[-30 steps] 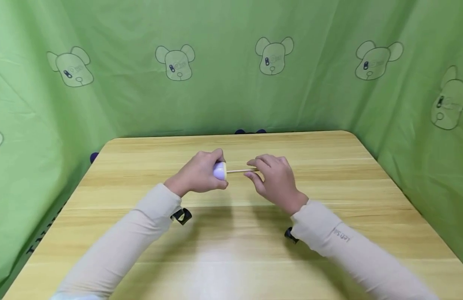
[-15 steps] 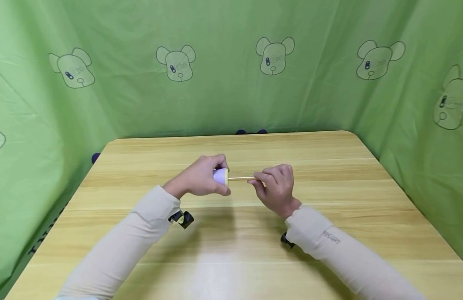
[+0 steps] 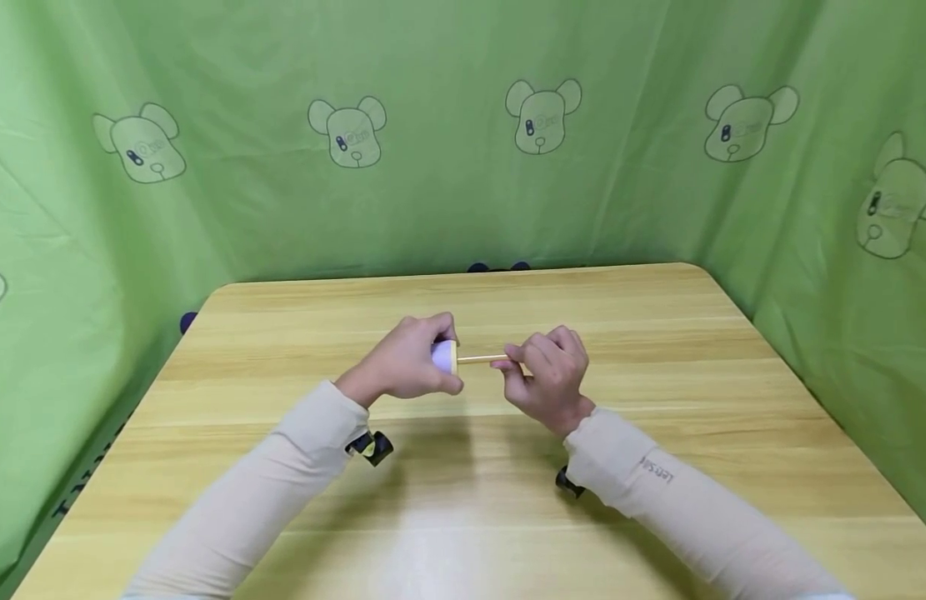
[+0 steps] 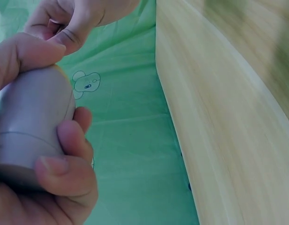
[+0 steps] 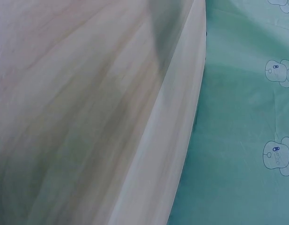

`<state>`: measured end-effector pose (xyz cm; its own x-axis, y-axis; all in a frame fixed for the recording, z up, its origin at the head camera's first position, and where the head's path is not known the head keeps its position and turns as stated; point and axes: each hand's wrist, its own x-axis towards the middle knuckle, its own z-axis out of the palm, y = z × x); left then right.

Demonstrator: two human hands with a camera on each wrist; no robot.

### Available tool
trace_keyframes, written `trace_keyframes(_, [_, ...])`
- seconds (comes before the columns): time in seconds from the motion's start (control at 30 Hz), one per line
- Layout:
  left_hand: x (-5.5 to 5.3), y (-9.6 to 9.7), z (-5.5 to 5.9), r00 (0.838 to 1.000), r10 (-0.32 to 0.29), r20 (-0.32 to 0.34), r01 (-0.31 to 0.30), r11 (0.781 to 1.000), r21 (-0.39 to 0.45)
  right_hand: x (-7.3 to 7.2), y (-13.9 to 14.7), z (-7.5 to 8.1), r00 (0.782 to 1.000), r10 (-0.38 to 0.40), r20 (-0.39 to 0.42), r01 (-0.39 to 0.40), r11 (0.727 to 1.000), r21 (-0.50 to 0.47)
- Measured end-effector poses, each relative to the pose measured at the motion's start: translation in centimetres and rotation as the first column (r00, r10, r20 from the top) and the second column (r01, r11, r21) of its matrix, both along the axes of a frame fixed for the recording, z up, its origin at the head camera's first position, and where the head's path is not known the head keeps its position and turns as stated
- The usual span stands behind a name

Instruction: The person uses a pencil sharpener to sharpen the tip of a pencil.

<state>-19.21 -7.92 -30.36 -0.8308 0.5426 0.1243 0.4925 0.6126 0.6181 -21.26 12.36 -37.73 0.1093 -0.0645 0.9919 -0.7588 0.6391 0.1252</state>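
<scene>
One lilac cylinder (image 3: 443,357) lies sideways, gripped in the left hand (image 3: 408,360), above a wooden table (image 3: 432,517); from its yellow rim (image 3: 454,357) a thin stick (image 3: 481,359) extends in line, rightward, to the right hand (image 3: 548,372), which pinches it.

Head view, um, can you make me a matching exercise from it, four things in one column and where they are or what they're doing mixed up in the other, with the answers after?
Column one
1. left hand
2. right hand
3. rod
4. curtain

Column two
A. green, hanging beyond the table
B. pinches the rod
C. grips the lavender piece
D. spans from lavender piece to right hand

Pairs: 1-C, 2-B, 3-D, 4-A
</scene>
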Motion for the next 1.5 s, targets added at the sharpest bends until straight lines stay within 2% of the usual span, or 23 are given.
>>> trace_keyframes(0.23, [0.2, 0.4, -0.1, 0.997, 0.030, -0.067, -0.032, 0.999, -0.033, 0.0, 0.4, -0.4, 0.996, -0.012, 0.090, 0.010, 1.000, 0.013])
trace_keyframes(0.47, [0.2, 0.5, -0.3, 0.992, 0.066, -0.110, -0.074, 0.995, -0.069, 0.3, 0.5, -0.3, 0.974, -0.031, 0.223, 0.016, 0.998, 0.068])
trace_keyframes(0.53, [0.2, 0.5, -0.4, 0.990, 0.072, -0.121, -0.082, 0.994, -0.076, 0.6, 0.6, -0.1, 0.959, -0.036, 0.280, 0.012, 0.996, 0.089])
trace_keyframes(0.57, [0.3, 0.6, -0.4, 0.988, 0.076, -0.131, -0.087, 0.993, -0.081, 0.7, 0.7, 0.1, 0.941, -0.036, 0.336, 0.000, 0.994, 0.106])
trace_keyframes(0.6, [0.3, 0.6, -0.5, 0.986, 0.079, -0.148, -0.092, 0.992, -0.087, 0.9, 0.8, 0.3, 0.908, -0.035, 0.418, -0.021, 0.991, 0.129])
trace_keyframes(0.63, [0.3, 0.6, -0.5, 0.982, 0.081, -0.171, -0.099, 0.990, -0.099, 1.1, 0.9, 0.7, 0.845, -0.024, 0.534, -0.062, 0.988, 0.143])
trace_keyframes(0.67, [0.3, 0.7, -0.7, 0.977, 0.083, -0.197, -0.107, 0.987, -0.116, 1.3, 1.1, 1.2, 0.746, -0.015, 0.666, -0.113, 0.982, 0.149])
trace_keyframes(0.7, [0.3, 0.7, -0.8, 0.972, 0.081, -0.221, -0.113, 0.984, -0.136, 1.5, 1.2, 1.8, 0.608, -0.014, 0.793, -0.162, 0.977, 0.141])
trace_keyframes(0.73, [0.3, 0.8, -0.9, 0.968, 0.075, -0.242, -0.114, 0.981, -0.154, 1.7, 1.3, 2.4, 0.449, -0.034, 0.893, -0.193, 0.972, 0.134])
trace_keyframes(0.77, [0.3, 0.8, -1.1, 0.964, 0.067, -0.257, -0.113, 0.979, -0.167, 1.8, 1.4, 3.2, 0.303, -0.076, 0.950, -0.203, 0.969, 0.142])
trace_keyframes(0.8, [0.2, 0.9, -1.2, 0.962, 0.058, -0.268, -0.108, 0.979, -0.176, 1.8, 1.5, 3.9, 0.184, -0.125, 0.975, -0.207, 0.965, 0.162])
trace_keyframes(0.83, [0.1, 0.9, -1.4, 0.964, 0.051, -0.263, -0.099, 0.979, -0.176, 1.8, 1.6, 4.4, 0.102, -0.167, 0.981, -0.211, 0.960, 0.185])
trace_keyframes(0.87, [0.1, 0.9, -1.5, 0.968, 0.047, -0.245, -0.090, 0.982, -0.169, 1.8, 1.6, 4.9, 0.069, -0.208, 0.976, -0.217, 0.951, 0.219])
trace_keyframes(0.9, [0.0, 0.9, -1.5, 0.975, 0.047, -0.217, -0.081, 0.985, -0.151, 1.8, 1.7, 5.3, 0.084, -0.242, 0.967, -0.219, 0.942, 0.255])
trace_keyframes(0.93, [-0.2, 0.8, -1.5, 0.982, 0.053, -0.184, -0.077, 0.989, -0.130, 1.8, 1.7, 5.4, 0.138, -0.267, 0.954, -0.216, 0.932, 0.292])
trace_keyframes(1.0, [-0.4, 0.5, -1.4, 0.992, 0.069, -0.106, -0.079, 0.993, -0.088, 1.9, 1.7, 5.3, 0.294, -0.272, 0.916, -0.200, 0.920, 0.337])
trace_keyframes(1.1, [-0.8, 0.1, -1.0, 0.996, 0.088, 0.001, -0.088, 0.994, -0.056, 1.9, 1.8, 4.2, 0.567, -0.221, 0.794, -0.161, 0.915, 0.370])
trace_keyframes(1.17, [-0.9, 0.0, -0.6, 0.995, 0.085, 0.043, -0.082, 0.995, -0.056, 1.9, 1.7, 3.2, 0.711, -0.193, 0.676, -0.105, 0.922, 0.374])
trace_keyframes(1.2, [-1.0, 0.0, -0.5, 0.995, 0.081, 0.056, -0.077, 0.995, -0.060, 1.8, 1.7, 2.8, 0.767, -0.189, 0.614, -0.068, 0.926, 0.371])
trace_keyframes(1.27, [-1.0, 0.0, -0.1, 0.993, 0.075, 0.088, -0.070, 0.996, -0.059, 1.5, 1.5, 2.0, 0.844, -0.174, 0.508, -0.010, 0.940, 0.340])
trace_keyframes(1.33, [-0.9, 0.0, 0.3, 0.987, 0.073, 0.142, -0.067, 0.997, -0.047, 1.3, 1.2, 1.5, 0.895, -0.156, 0.418, 0.028, 0.955, 0.296])
trace_keyframes(1.43, [-0.6, 0.0, 0.9, 0.961, 0.075, 0.265, -0.076, 0.997, -0.008, 1.0, 0.8, 0.8, 0.946, -0.100, 0.308, 0.026, 0.972, 0.233])
trace_keyframes(1.5, [-0.4, -0.1, 1.2, 0.939, 0.074, 0.335, -0.083, 0.996, 0.012, 0.8, 0.6, 0.5, 0.968, -0.061, 0.243, 0.012, 0.980, 0.199])
